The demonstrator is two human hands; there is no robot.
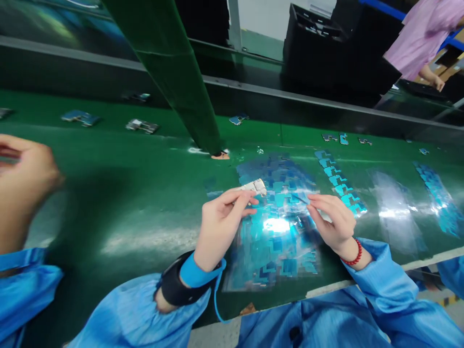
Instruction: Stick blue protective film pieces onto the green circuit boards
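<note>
My left hand [221,224] is closed in a pinch on a small silver metal part [254,186], held just above a shiny sheet of blue film stickers [275,241] on the green bench [126,193]. A black wrist strap with a blue cord sits on that wrist. My right hand [332,220] rests on the sheet's right edge, fingers curled and pinched at a thin blue sticker [302,199]. A red bead bracelet is on that wrist.
Another person's hand [21,188] in a blue sleeve is at the far left. More sticker sheets [438,198] lie to the right. Small parts [142,126] ride the far belt. A green post [181,82] rises mid-bench. Black crates [326,53] and a person in pink [424,34] stand behind.
</note>
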